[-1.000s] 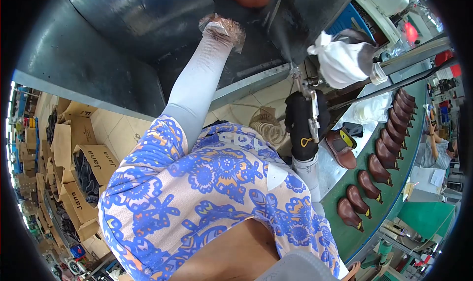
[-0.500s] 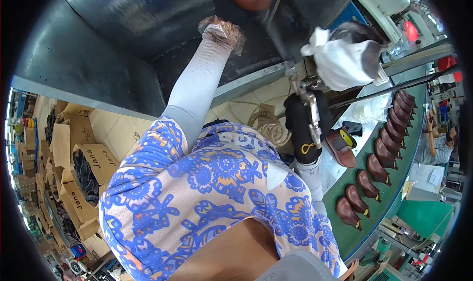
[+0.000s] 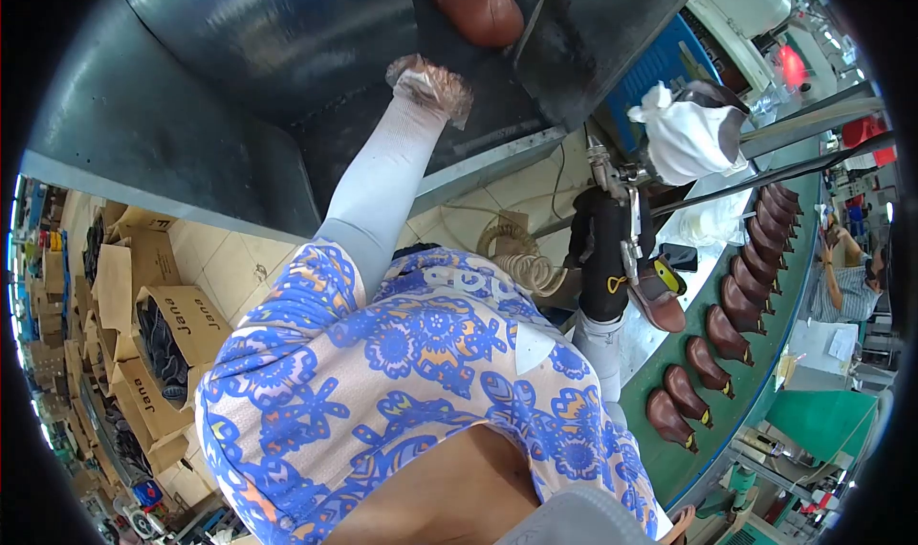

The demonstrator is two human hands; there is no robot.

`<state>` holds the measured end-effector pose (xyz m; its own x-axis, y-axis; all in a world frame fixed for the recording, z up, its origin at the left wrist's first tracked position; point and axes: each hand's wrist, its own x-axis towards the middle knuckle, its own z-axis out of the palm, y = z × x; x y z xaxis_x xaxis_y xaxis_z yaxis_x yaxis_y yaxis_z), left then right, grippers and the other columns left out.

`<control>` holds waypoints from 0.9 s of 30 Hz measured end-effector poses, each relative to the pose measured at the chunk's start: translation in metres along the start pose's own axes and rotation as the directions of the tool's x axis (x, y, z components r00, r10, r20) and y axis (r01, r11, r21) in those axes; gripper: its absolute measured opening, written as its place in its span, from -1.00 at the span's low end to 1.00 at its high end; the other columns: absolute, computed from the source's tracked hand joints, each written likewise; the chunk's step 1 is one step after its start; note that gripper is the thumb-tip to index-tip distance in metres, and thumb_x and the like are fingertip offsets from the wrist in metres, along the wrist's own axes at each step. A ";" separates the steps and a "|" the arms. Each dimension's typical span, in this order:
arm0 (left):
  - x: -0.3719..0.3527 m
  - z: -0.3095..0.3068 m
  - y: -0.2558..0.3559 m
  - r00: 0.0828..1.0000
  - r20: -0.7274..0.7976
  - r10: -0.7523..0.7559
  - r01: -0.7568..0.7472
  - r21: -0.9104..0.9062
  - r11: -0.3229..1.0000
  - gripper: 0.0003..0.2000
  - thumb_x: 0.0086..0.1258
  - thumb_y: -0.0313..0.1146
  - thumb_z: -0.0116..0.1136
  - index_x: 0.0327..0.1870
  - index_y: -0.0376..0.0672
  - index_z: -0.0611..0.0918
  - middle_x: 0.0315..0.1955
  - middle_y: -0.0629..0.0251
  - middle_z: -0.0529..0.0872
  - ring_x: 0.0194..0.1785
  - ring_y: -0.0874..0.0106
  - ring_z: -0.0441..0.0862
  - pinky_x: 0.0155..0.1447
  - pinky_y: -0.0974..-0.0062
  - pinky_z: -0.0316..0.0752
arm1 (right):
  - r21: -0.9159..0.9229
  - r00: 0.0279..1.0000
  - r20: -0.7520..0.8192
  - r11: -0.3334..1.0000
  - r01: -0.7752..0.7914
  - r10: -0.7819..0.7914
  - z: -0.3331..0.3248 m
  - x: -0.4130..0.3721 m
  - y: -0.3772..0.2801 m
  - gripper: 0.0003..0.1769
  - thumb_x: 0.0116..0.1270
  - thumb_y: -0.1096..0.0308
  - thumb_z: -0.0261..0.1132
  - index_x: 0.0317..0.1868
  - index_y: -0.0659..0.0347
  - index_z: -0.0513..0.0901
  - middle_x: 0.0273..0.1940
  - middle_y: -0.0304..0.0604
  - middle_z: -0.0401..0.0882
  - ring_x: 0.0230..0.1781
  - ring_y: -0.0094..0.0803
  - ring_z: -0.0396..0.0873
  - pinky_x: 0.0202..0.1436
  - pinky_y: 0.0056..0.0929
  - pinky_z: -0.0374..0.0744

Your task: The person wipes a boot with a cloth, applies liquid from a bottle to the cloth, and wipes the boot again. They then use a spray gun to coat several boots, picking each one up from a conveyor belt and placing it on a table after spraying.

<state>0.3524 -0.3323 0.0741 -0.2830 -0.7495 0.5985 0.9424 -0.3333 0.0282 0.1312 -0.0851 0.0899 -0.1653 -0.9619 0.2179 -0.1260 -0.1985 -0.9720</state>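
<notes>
My left hand (image 3: 449,43), in what looks like a black glove with crinkled clear plastic round the wrist, reaches into a dark metal booth (image 3: 210,57). It holds a brown leather shoe (image 3: 483,14), whose upper part runs out of view. The fingers blend into the dark booth behind. My right hand (image 3: 604,249), in a black glove, is closed round a metal spray gun (image 3: 631,225) outside the booth's front edge. A white cloth (image 3: 690,143) wraps the cup at the gun's top. The gun's nozzle (image 3: 595,148) points up toward the booth.
On the right, several brown shoe uppers (image 3: 725,335) stand in a row on a green conveyor (image 3: 660,446). A brown shoe with a yellow lining (image 3: 662,301) and a phone (image 3: 679,256) lie beside my right hand. Open cartons (image 3: 186,320) stand left; a coiled hose (image 3: 526,272) hangs below the booth.
My right hand has drawn the spray gun back, right and away from the booth. My left hand and the brown shoe have shifted slightly toward me, showing more of the shoe.
</notes>
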 end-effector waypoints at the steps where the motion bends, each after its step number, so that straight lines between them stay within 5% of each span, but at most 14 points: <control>1: -0.001 0.003 -0.002 1.000 -0.012 0.018 -0.018 0.027 0.999 -0.33 0.32 0.28 -0.11 0.22 -0.11 0.41 0.06 0.13 0.55 0.11 0.20 0.50 0.24 0.13 0.36 | 0.091 0.999 -0.035 0.995 -0.035 0.038 0.002 0.004 -0.002 -0.88 0.27 0.37 0.23 -0.33 0.25 0.57 -0.64 -0.32 0.48 -0.74 -0.66 0.37 -0.67 -0.62 0.26; 6: -0.004 0.030 -0.025 0.984 -0.097 0.147 -0.116 0.268 0.956 -0.30 0.35 0.29 -0.18 0.31 -0.10 0.32 0.17 0.15 0.46 0.21 0.20 0.44 0.30 0.15 0.33 | 0.116 0.986 -0.157 0.991 0.070 -0.051 0.021 0.038 -0.029 -0.73 0.43 0.25 0.08 -0.22 0.25 0.63 -0.50 -0.27 0.55 -0.69 -0.66 0.37 -0.63 -0.68 0.24; 8: -0.010 0.041 -0.037 0.974 -0.118 0.193 -0.139 0.363 0.921 -0.29 0.37 0.30 -0.21 0.34 -0.10 0.28 0.22 0.16 0.43 0.25 0.20 0.41 0.33 0.16 0.31 | -0.125 0.975 -0.037 0.969 0.213 -0.220 0.020 0.058 -0.020 -0.73 0.43 0.30 0.06 -0.19 0.27 0.65 -0.45 -0.26 0.56 -0.63 -0.62 0.40 -0.56 -0.61 0.30; 9: -0.014 0.046 -0.047 0.951 -0.149 0.271 -0.152 0.539 0.829 -0.16 0.27 0.42 -0.27 0.36 -0.12 0.26 0.31 0.14 0.33 0.33 0.17 0.32 0.41 0.13 0.19 | -0.075 0.956 -0.043 0.956 0.285 -0.289 0.024 0.069 -0.022 -0.78 0.39 0.35 0.12 -0.20 0.28 0.66 -0.45 -0.24 0.55 -0.58 -0.59 0.43 -0.53 -0.55 0.33; 10: -0.020 0.049 -0.053 0.941 -0.165 0.295 -0.135 0.619 0.774 -0.21 0.28 0.34 -0.23 0.35 -0.14 0.27 0.30 0.14 0.35 0.32 0.19 0.33 0.40 0.15 0.21 | 0.018 0.941 -0.084 0.943 0.331 -0.328 0.031 0.080 -0.022 -0.82 0.34 0.40 0.16 -0.18 0.26 0.66 -0.45 -0.24 0.54 -0.58 -0.56 0.44 -0.51 -0.52 0.34; 12: -0.035 0.055 -0.061 0.933 -0.151 0.326 -0.105 0.754 0.648 -0.30 0.30 0.17 -0.15 0.33 -0.18 0.29 0.28 0.13 0.37 0.30 0.22 0.36 0.38 0.20 0.24 | 0.253 0.976 -0.127 0.945 0.207 -0.180 0.038 0.092 -0.032 -0.76 0.17 0.36 0.38 -0.16 0.23 0.63 -0.44 -0.37 0.55 -0.50 -0.66 0.45 -0.49 -0.61 0.36; 16: -0.060 0.066 -0.064 0.940 -0.024 0.341 -0.027 0.989 0.145 -0.46 0.33 -0.17 0.01 0.29 -0.26 0.33 0.24 0.12 0.43 0.26 0.28 0.42 0.34 0.28 0.30 | 0.304 0.976 -0.144 0.932 0.198 -0.161 0.036 0.108 -0.031 -0.84 0.20 0.36 0.33 -0.26 0.27 0.62 -0.51 -0.28 0.50 -0.59 -0.58 0.43 -0.52 -0.57 0.33; 19: -0.077 0.077 -0.059 0.963 0.125 0.238 -0.055 0.959 -0.280 -0.54 0.36 -0.42 0.13 0.26 -0.32 0.36 0.21 0.11 0.47 0.24 0.33 0.46 0.31 0.35 0.35 | 0.320 0.961 -0.185 0.912 0.256 -0.205 0.033 0.122 -0.031 -0.82 0.16 0.35 0.37 -0.29 0.25 0.60 -0.58 -0.31 0.47 -0.61 -0.58 0.43 -0.53 -0.58 0.33; 20: -0.080 0.079 -0.057 0.965 0.133 0.225 -0.069 0.960 -0.273 -0.54 0.36 -0.42 0.13 0.26 -0.32 0.36 0.21 0.11 0.47 0.24 0.33 0.46 0.31 0.35 0.35 | 0.315 0.956 -0.201 0.910 0.269 -0.213 0.031 0.129 -0.032 -0.82 0.16 0.35 0.37 -0.29 0.25 0.60 -0.58 -0.31 0.47 -0.61 -0.58 0.43 -0.53 -0.58 0.33; 21: -0.084 0.079 -0.056 0.978 -0.150 0.148 0.066 0.884 0.462 -0.55 0.36 -0.46 0.12 0.26 -0.31 0.37 0.21 0.11 0.46 0.23 0.35 0.46 0.30 0.36 0.36 | 0.301 0.971 -0.139 0.926 0.228 -0.194 0.027 0.134 -0.033 -0.79 0.14 0.38 0.37 -0.22 0.27 0.62 -0.52 -0.32 0.52 -0.54 -0.60 0.47 -0.47 -0.60 0.39; 22: -0.089 0.078 -0.056 0.944 -0.310 -0.109 0.210 0.311 0.927 -0.56 0.36 -0.49 0.11 0.26 -0.30 0.38 0.21 0.12 0.45 0.23 0.38 0.45 0.29 0.37 0.36 | 0.285 0.983 -0.075 0.941 0.184 -0.170 0.025 0.140 -0.032 -0.75 0.13 0.41 0.38 -0.16 0.28 0.65 -0.47 -0.33 0.57 -0.47 -0.62 0.51 -0.41 -0.61 0.45; 24: -0.109 0.070 -0.055 0.907 -0.397 -0.138 0.319 0.437 0.841 -0.58 0.37 -0.44 0.11 0.24 -0.28 0.40 0.17 0.15 0.48 0.20 0.38 0.48 0.27 0.37 0.38 | 0.268 0.971 -0.090 0.934 0.237 -0.220 0.029 0.153 -0.025 -0.74 0.13 0.41 0.39 -0.15 0.30 0.66 -0.45 -0.31 0.60 -0.44 -0.61 0.53 -0.38 -0.60 0.48; 27: -0.143 0.052 -0.053 0.758 -0.649 -0.065 0.607 0.666 0.433 -0.62 0.42 -0.28 0.09 0.20 -0.22 0.47 0.05 0.22 0.58 0.08 0.39 0.54 0.20 0.38 0.44 | 0.214 0.965 0.012 0.943 0.254 -0.262 0.038 0.166 -0.017 -0.66 0.12 0.39 0.41 -0.07 0.31 0.64 -0.30 -0.24 0.64 -0.33 -0.57 0.56 -0.27 -0.54 0.51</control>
<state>0.3523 -0.1781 0.0286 -0.3913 -0.9178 -0.0677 0.3547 -0.2183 0.9091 0.1428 -0.2483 0.1394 -0.1143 -0.8783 0.4642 0.0483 -0.4716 -0.8805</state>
